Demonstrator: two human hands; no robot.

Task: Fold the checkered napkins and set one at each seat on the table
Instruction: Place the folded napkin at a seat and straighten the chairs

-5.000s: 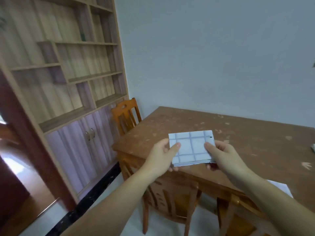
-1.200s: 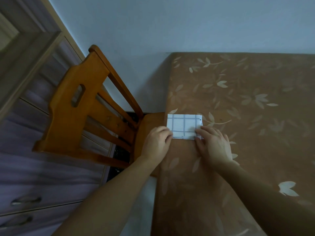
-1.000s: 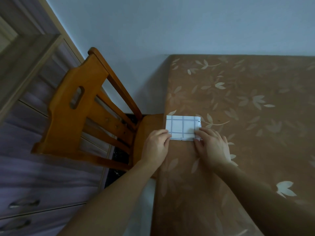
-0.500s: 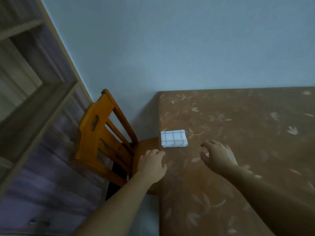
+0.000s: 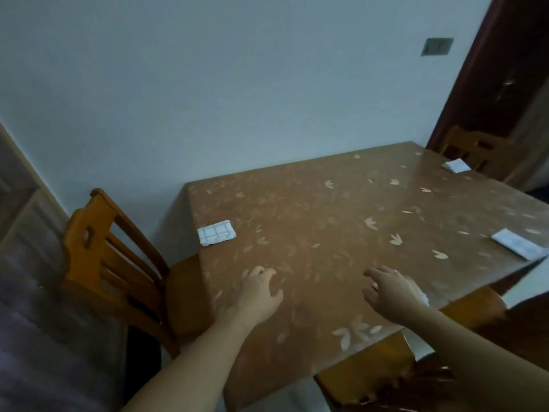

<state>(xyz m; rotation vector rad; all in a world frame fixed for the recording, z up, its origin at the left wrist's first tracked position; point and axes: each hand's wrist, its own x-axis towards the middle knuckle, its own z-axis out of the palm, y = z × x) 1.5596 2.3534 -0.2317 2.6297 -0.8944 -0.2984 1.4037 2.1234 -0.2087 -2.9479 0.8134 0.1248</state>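
Note:
A folded white napkin with a blue check (image 5: 216, 233) lies flat near the left edge of the brown table (image 5: 326, 233), in front of the wooden chair (image 5: 113, 263). A second folded napkin (image 5: 517, 247) lies by the right edge, and a third (image 5: 456, 165) sits at the far right corner. Something white (image 5: 420, 294) shows just behind my right hand; I cannot tell what it is. My left hand (image 5: 258, 295) hovers over the table's near part, fingers spread and empty. My right hand (image 5: 389, 291) hovers to its right, fingers apart, holding nothing.
The table cover has a pale leaf print. Another wooden chair (image 5: 478, 153) stands at the far right corner, and chair parts (image 5: 395, 379) show below the near edge. A dark door frame (image 5: 487, 69) rises at the right. A cabinet (image 5: 17, 203) stands at the left.
Both hands let go of the checkered napkin, left it on the table by the left chair, and drew back toward me. My view swung right, showing the rest of the table.

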